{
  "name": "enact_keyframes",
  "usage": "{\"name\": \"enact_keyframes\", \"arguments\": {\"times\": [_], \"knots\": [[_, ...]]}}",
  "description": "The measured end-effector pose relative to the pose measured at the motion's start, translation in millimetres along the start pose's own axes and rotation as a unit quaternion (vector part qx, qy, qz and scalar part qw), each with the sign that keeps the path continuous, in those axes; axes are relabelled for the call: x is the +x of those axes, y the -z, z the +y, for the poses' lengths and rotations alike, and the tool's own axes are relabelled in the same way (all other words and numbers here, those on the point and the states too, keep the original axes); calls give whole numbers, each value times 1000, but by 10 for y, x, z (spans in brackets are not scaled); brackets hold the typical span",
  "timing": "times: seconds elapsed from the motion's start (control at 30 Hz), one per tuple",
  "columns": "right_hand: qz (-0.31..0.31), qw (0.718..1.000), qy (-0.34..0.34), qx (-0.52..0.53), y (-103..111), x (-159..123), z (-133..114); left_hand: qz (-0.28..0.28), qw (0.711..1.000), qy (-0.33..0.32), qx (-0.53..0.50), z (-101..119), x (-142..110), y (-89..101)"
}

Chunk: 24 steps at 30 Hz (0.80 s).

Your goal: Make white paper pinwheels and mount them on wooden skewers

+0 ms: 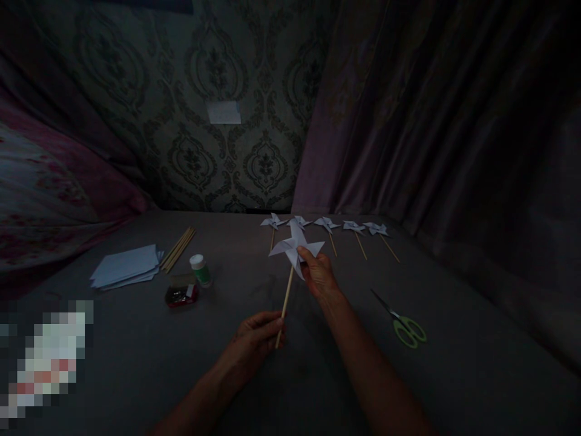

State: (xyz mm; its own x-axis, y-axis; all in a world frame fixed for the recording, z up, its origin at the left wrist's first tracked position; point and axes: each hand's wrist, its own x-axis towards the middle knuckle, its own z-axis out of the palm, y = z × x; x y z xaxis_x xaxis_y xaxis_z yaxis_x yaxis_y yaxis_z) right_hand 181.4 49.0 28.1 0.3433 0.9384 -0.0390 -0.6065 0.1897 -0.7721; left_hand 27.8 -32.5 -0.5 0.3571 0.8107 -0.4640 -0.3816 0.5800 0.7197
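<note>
A white paper pinwheel [285,247] on a thin wooden stick [287,293] is held up over the table, tilted slightly to the right. My left hand [262,333] is closed round the lower part of the stick. My right hand [319,271] grips the pinwheel head, its thumb pressed near the centre and the other fingers behind the paper. The middle of the pinwheel is partly covered by that thumb. Behind it, several finished-looking pinwheels [327,225] on sticks lie in a row along the far part of the table.
Scissors with green handles [408,332] lie to the right. On the left are a stack of white paper [127,266], a bundle of wooden sticks [178,249], a white-capped green bottle [201,270] and a small red box [181,295]. Curtains [385,121] flank the grey table [318,381].
</note>
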Motion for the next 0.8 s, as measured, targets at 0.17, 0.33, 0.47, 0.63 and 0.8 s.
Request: {"name": "enact_keyframes", "arguments": {"times": [0.17, 0.33, 0.47, 0.63, 0.8], "knots": [[-18, 998, -31, 48, 15, -4, -8, 13, 997, -45, 69, -22, 0, 23], [-73, 991, -69, 94, 83, -39, -85, 30, 969, -136, 202, 4, -65, -8], [-170, 974, -64, 134, 92, -119, -199, 23, 934, -234, 271, 38, -146, -60], [-229, 965, -20, 123, 72, -200, -281, 12, 898, -319, 303, 30, -186, -70], [-241, 966, 17, 92, 88, -231, -327, 21, 890, -354, 287, 26, -218, -79]]}}
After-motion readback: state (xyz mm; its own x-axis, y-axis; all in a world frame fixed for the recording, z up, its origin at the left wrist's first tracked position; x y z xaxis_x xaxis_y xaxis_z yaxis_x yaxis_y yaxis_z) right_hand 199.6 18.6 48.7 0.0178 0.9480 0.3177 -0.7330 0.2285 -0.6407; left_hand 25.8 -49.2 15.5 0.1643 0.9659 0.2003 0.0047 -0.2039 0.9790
